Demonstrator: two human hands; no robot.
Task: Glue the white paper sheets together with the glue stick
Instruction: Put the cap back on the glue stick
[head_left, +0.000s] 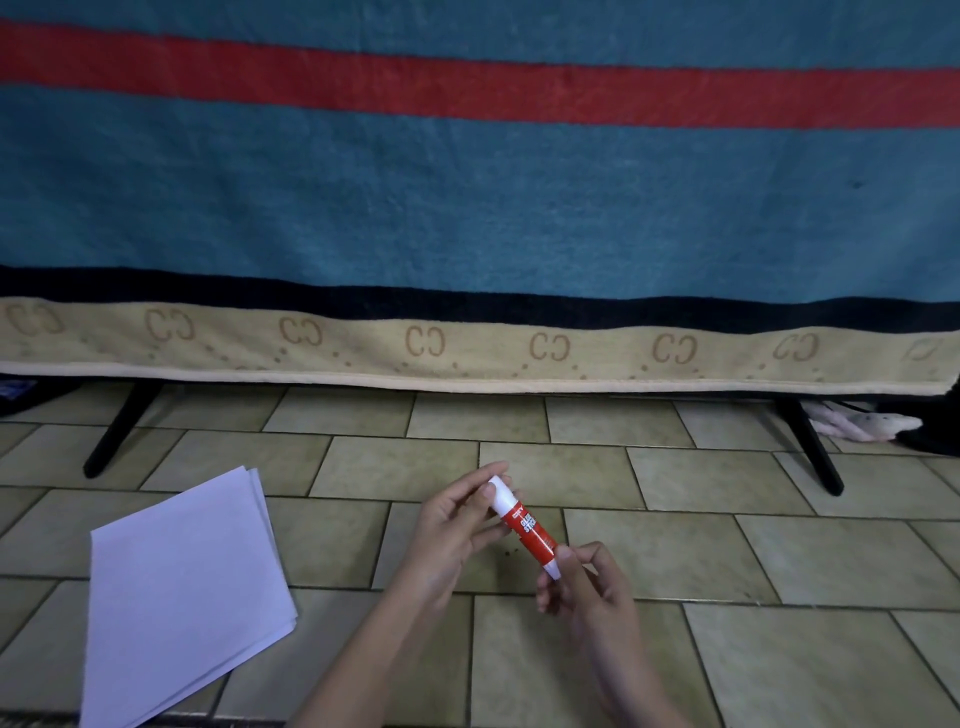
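Observation:
A red glue stick (530, 527) with a white cap and a white base is held above the tiled floor, tilted with the cap up and to the left. My left hand (457, 525) pinches the white cap end between thumb and fingers. My right hand (587, 582) grips the lower white end of the stick. The cap is on. A small stack of white paper sheets (182, 592) lies flat on the floor to the left of my hands, its edges slightly fanned at the top corner.
A blue blanket (467, 197) with a red stripe and a beige patterned border hangs over a frame with black legs (117, 436) (813, 449) behind the hands. Pale cloth (852, 423) lies at the far right. Beige floor tiles (727, 551) stretch right.

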